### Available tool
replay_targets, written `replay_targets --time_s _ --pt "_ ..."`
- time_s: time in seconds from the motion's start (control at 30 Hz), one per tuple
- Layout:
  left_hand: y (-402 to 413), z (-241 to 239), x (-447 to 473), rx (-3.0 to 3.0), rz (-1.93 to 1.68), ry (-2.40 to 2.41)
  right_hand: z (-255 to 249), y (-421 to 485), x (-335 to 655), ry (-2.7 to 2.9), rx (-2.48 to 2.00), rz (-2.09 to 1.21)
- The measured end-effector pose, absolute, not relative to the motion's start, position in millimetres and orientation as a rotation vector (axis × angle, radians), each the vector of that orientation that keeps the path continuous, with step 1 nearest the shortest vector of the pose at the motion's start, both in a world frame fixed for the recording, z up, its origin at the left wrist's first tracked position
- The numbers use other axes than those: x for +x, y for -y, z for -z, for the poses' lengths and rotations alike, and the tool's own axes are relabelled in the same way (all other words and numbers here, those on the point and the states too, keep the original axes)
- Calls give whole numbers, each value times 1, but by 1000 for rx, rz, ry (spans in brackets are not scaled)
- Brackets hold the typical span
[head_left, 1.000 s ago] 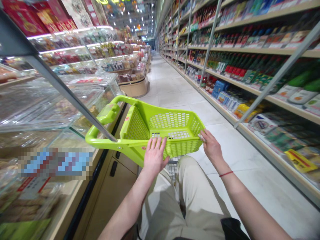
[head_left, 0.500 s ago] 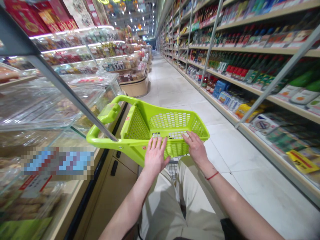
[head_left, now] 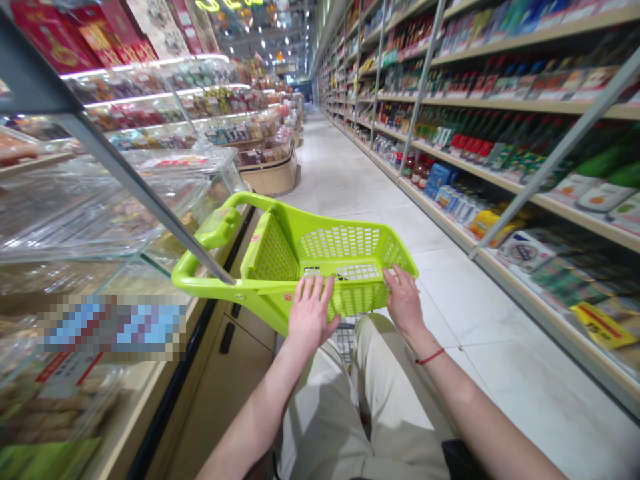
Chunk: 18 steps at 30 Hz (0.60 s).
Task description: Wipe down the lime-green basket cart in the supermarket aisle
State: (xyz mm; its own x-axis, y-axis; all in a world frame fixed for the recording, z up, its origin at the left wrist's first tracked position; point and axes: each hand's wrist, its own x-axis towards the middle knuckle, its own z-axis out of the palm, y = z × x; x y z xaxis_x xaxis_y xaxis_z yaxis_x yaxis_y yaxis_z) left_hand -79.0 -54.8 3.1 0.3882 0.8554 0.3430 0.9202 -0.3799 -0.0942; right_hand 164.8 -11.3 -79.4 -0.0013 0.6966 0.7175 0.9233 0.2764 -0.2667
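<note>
A lime-green plastic shopping cart (head_left: 270, 303) with perforated basket walls stands sideways in front of me, its looped handle on the left. Nothing is visible inside the basket. Across the near rim lie the stretched-out fingers of my left hand (head_left: 310, 317), with the thumb against the outer wall. My right hand (head_left: 404, 303), with a red cord bracelet (head_left: 429, 357) at the wrist, curls its fingers over the same rim near the right corner. A grey metal pole (head_left: 150, 193) slants down to the cart's handle end.
Glass-sided display cases (head_left: 125, 267) with packaged food line the left. Tall shelves (head_left: 505, 173) of bottles and cans run along the right. A tiled aisle (head_left: 340, 167) leads away between them, past a rounded display stand (head_left: 270, 177).
My right hand has slid right along the cart's rim to the corner, and its fingers are more curled. My left hand and the cart have hardly moved.
</note>
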Motion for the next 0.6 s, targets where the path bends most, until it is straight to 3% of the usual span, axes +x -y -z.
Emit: replay_targets --time_s 0.23,0.6 --pt "54 -3 -80 -2383 325 1564 64 20 113 1898 -1402 430" --pt "54 -5 -81 -2389 332 1553 58 20 142 1870 -1527 400"
